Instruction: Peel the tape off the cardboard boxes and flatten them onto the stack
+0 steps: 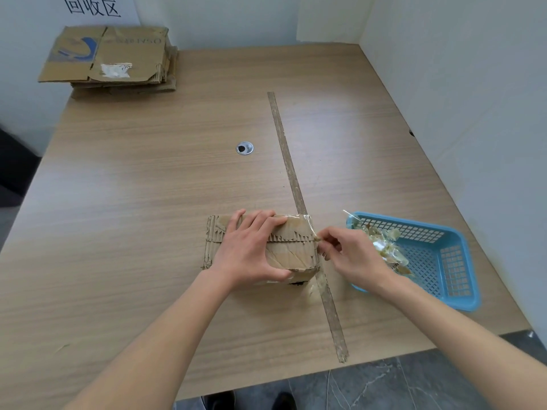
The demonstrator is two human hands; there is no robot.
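Left hand (251, 250) spread flat on top of small brown taped cardboard box (291, 253), fingers straight, pressing down. Right hand (352, 255) just beside box's right edge, thumb and fingertips pinching clear tape end (317, 238). Beyond right hand, blue plastic mesh basket (444, 261) holding crumpled tape scraps (387, 247). Far beyond left hand, stack of flattened brown cardboard (112, 59).

Rough torn cardboard box (291, 250), glossy clear tape (315, 233), perforated plastic basket (444, 261), matt wood-grain table (148, 187).
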